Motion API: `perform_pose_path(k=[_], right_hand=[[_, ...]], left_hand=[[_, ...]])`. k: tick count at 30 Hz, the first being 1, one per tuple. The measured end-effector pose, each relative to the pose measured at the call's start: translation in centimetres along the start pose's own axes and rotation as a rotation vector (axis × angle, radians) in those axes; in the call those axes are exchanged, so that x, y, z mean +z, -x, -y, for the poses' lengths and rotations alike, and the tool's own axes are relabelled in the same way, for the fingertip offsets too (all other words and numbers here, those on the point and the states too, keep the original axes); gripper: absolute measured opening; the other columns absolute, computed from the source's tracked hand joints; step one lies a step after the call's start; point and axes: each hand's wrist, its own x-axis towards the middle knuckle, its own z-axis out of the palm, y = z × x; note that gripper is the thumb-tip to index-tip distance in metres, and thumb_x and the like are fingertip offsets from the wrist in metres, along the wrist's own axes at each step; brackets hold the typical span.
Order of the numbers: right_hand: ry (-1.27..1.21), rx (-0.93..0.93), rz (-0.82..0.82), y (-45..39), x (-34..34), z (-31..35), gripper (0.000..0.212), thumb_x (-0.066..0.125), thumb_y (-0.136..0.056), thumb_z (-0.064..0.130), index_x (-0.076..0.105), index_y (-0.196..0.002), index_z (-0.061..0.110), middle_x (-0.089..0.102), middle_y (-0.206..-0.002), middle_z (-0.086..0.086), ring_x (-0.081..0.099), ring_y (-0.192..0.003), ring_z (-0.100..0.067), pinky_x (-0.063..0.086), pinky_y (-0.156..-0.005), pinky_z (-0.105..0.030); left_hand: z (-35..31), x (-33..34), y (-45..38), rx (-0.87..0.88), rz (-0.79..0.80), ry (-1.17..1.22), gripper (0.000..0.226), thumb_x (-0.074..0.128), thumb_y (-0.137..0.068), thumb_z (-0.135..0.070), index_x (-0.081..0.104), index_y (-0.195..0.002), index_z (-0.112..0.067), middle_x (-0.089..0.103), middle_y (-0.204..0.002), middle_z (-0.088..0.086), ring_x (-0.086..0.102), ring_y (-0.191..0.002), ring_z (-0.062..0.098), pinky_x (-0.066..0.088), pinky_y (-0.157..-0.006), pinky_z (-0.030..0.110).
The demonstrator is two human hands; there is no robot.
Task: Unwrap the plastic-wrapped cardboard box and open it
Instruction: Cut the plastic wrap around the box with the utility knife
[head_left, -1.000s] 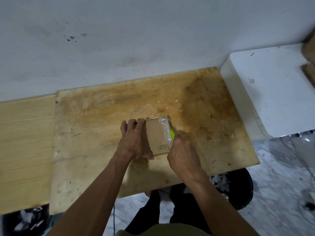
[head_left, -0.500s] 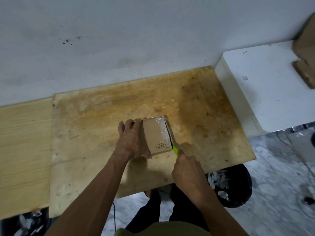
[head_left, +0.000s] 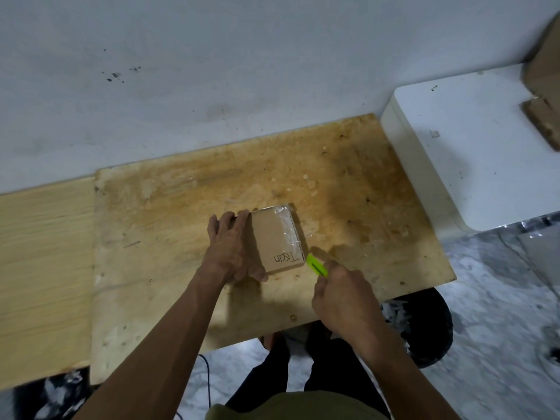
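A small cardboard box (head_left: pixel 277 239) in clear plastic wrap lies flat on the stained plywood board (head_left: pixel 181 207); handwriting shows near its front edge. My left hand (head_left: pixel 231 248) presses on the box's left side, fingers over its far left edge and thumb at the front corner. My right hand (head_left: pixel 344 295) grips a bright green cutter (head_left: pixel 316 264), whose tip sits just off the box's front right corner. The plastic looks crinkled along the box's right edge.
A white block-like surface (head_left: pixel 472 153) stands at the right, with brown cardboard pieces (head_left: pixel 542 122) on it. A lighter wooden panel (head_left: pixel 42 268) adjoins the board on the left. A black bin (head_left: pixel 424 328) with white scraps sits below the board's front edge. The wall is close behind.
My right hand has drawn the green cutter back toward me along the box's right edge, from beside its middle to just past its front right corner. My left hand has stayed on the box.
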Motion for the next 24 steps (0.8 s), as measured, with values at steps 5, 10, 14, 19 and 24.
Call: perform_pose_path(k=[5,10,14,19,24], right_hand=[[-0.047,-0.017,-0.052,-2.0,-0.7,0.6,0.033,0.046,-0.092,0.027,0.056,-0.123,0.019,0.058,-0.085,-0.010,0.062,-0.090,-0.038,0.051,-0.075,-0.038],[-0.124,0.000,-0.095,-4.6,-0.1,0.4,0.030,0.046,-0.094,0.036,0.058,-0.118,0.022,0.064,-0.090,-0.010,0.062,-0.088,-0.036,0.050,-0.070,-0.035],[-0.203,-0.011,-0.106,-6.5,0.4,0.4,0.027,0.048,-0.096,0.040,0.051,-0.092,0.014,0.054,-0.075,-0.004,0.060,-0.079,-0.035,0.037,-0.062,-0.031],[-0.277,-0.051,-0.095,-9.2,1.2,0.8,0.028,0.061,-0.092,0.039,0.055,-0.094,0.011,0.055,-0.078,0.003,0.054,-0.072,-0.022,0.037,-0.062,-0.028],[-0.226,-0.116,-0.121,-11.6,1.4,1.4,0.026,0.071,-0.085,0.025,0.050,-0.074,0.016,0.051,-0.078,0.001,0.055,-0.070,-0.023,0.042,-0.062,-0.029]], left_hand=[[0.0,0.0,-0.1,-0.012,0.008,0.010,0.151,0.098,-0.036,-0.038,0.004,-0.154,-0.032,0.005,-0.157,-0.001,-0.017,-0.146,0.033,0.013,-0.118,0.056],[0.1,0.1,0.1,0.012,-0.017,-0.022,0.151,0.097,-0.038,-0.041,0.003,-0.155,-0.030,0.004,-0.158,0.000,-0.018,-0.146,0.033,0.007,-0.120,0.054],[0.5,0.5,0.2,0.022,-0.060,0.036,0.152,0.098,-0.035,-0.041,0.004,-0.154,-0.030,-0.002,-0.161,0.000,-0.021,-0.147,0.030,0.008,-0.119,0.054],[0.8,0.6,0.7,0.009,-0.103,0.090,0.152,0.099,-0.030,-0.041,0.010,-0.152,-0.020,-0.002,-0.160,0.001,-0.015,-0.149,0.029,0.011,-0.120,0.054],[0.6,0.6,1.2,-0.009,-0.119,0.095,0.142,0.098,-0.030,-0.042,0.021,-0.147,-0.021,-0.006,-0.159,0.000,-0.011,-0.149,0.030,0.020,-0.117,0.055]])
